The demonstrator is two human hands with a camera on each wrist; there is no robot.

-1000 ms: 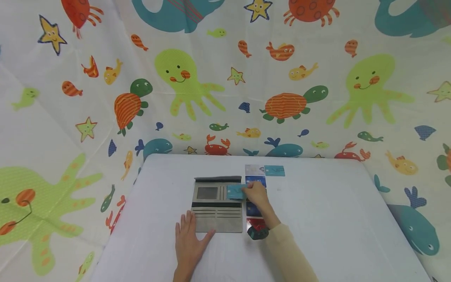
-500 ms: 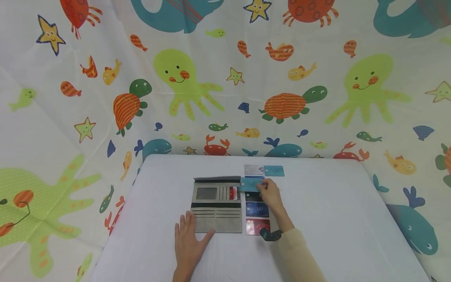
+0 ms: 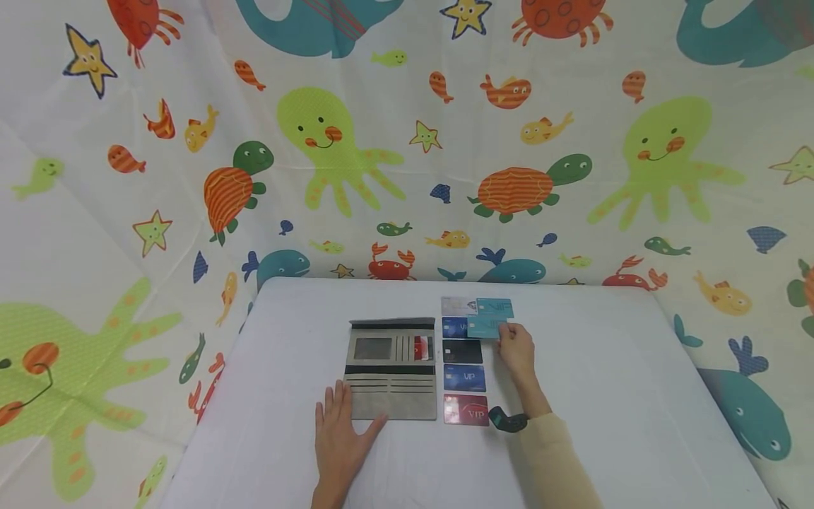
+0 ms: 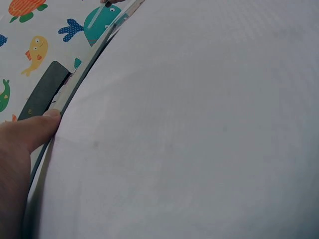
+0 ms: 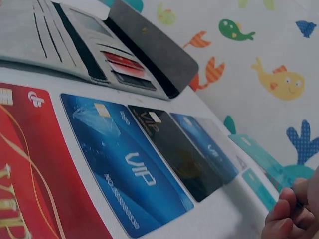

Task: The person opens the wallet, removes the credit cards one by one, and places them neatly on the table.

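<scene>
Pinched at its right end between thumb and curled fingers, a teal card (image 3: 485, 326) is held by a person's right hand (image 3: 518, 352) above the table (image 3: 295, 329), at two o'clock from the open wallet (image 3: 394, 407). The end grip seems chosen to leave most of the face uncovered. The left hand (image 3: 338, 442) holds nothing; its fingers spread at the wallet's seven o'clock, thumb against the edge, probably for steadiness.

A curtain (image 3: 381, 113) of sea creatures (octopuses included) fills twelve o'clock. The wallet's flap points that way, turning its slots toward the person. Toward three o'clock, face up and apparently spaced for reading, run a red card (image 3: 466, 410), a lower blue card (image 3: 464, 378), a black card (image 3: 462, 351), an upper blue card (image 3: 453, 327) and a pale card (image 3: 456, 306), with a second teal card (image 3: 496, 306) beside the last. Smallest showing are red and white card ends (image 3: 420, 348) in a slot.

The held card masks part of the upper blue card; the left hand covers a wallet corner. The right wrist view crops the red card, and the pale card's print is illegible.
</scene>
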